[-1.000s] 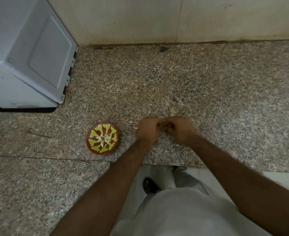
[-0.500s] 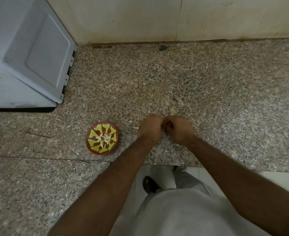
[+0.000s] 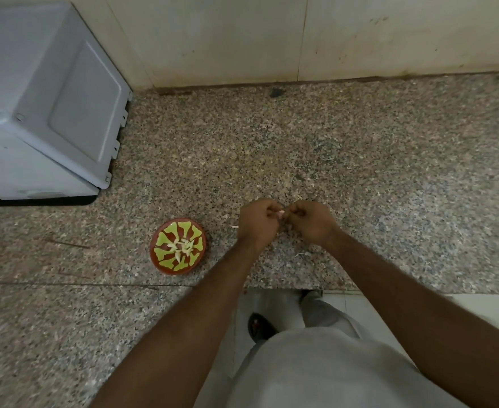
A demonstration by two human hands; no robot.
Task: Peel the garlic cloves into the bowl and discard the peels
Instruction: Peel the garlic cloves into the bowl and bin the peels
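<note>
The worktop [image 3: 360,160] is showing speckled, polished-looking stone. The bowl [image 3: 157,254] is looking like glazed, glossy ceramic. The grey appliance [image 3: 51,113] is presenting smooth, matt painted casing, and the wall [image 3: 242,39] is looking smooth.

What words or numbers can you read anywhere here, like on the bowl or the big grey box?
None: no word, number or brand can be read anywhere.
Red bowl: only a yellow-green painted pattern, no letters.
Grey appliance: plain panels; nothing legible.
Wall and granite counter: only stains and speckles.
Garlic clove between the left hand and right hand: unmarked.
</note>
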